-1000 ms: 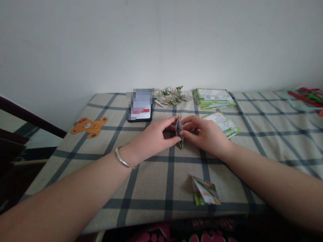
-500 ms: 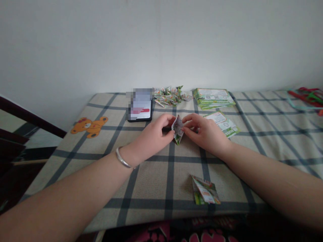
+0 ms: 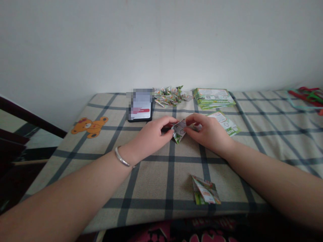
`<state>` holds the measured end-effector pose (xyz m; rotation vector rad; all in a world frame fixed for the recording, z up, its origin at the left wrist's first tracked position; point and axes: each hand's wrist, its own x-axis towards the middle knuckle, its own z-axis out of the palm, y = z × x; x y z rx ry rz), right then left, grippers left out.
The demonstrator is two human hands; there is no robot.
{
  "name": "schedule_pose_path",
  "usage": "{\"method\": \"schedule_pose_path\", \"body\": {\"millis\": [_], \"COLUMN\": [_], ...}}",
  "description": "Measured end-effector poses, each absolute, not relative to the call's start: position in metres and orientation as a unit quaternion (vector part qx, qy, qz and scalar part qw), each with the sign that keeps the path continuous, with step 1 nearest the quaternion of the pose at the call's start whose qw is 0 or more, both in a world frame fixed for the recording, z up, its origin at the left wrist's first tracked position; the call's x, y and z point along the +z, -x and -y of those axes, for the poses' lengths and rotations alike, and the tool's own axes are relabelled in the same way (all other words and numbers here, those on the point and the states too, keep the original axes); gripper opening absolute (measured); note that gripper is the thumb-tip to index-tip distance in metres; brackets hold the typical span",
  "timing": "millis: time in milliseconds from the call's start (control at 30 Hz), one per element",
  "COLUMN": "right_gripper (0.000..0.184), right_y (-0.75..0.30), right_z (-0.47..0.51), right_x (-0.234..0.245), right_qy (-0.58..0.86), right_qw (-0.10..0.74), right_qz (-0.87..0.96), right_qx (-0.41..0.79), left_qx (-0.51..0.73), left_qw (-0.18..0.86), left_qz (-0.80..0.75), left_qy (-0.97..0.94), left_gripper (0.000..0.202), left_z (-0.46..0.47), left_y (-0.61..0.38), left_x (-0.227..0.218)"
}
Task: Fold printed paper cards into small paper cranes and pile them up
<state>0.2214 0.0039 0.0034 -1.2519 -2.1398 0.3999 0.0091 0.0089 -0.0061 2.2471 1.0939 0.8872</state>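
Between my two hands, over the middle of the checked tablecloth (image 3: 148, 188), is a small folded piece of printed paper (image 3: 179, 130), white and green. My left hand (image 3: 157, 131) pinches its left edge with thumb and fingers. On the other side, my right hand (image 3: 208, 132) grips the paper's right edge, thumb in front; its fingers partly hide the fold. Nearer to me lies another folded paper (image 3: 207, 191) with a diagonal flap. Just beyond my right hand rests a flat printed leaflet (image 3: 228, 123).
A phone (image 3: 141, 106) with a lit, partly blurred screen lies at the back. Beside it sit several folded paper pieces (image 3: 169, 96) and a stack of printed leaflets (image 3: 214, 97). Far right is a tray (image 3: 294, 102) of red and green items. The wall (image 3: 161, 43) borders the table.
The folded paper has turned and tilted to the right, showing a broader face. My right hand has closed further over its edge. Things lying on the table have not moved.
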Motion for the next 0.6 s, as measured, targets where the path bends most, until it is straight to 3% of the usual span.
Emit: {"method": "schedule_pose_path", "body": {"millis": [300,600], "right_gripper": [0.006,0.013], "right_y": [-0.223,-0.233], "right_z": [-0.007,-0.01], "right_x": [0.002,0.006], "right_qy": [0.465,0.375], "right_qw": [0.311,0.232], "right_qz": [0.815,0.893], "right_qx": [0.152,0.086], "left_qx": [0.307,0.284], "left_qw": [0.204,0.107], "left_qz": [-0.386,-0.353], "left_qy": [-0.846,-0.885], "left_gripper": [0.032,0.028], "left_z": [-0.008,-0.009], "left_y": [-0.008,-0.003], "left_x": [-0.006,-0.002]}}
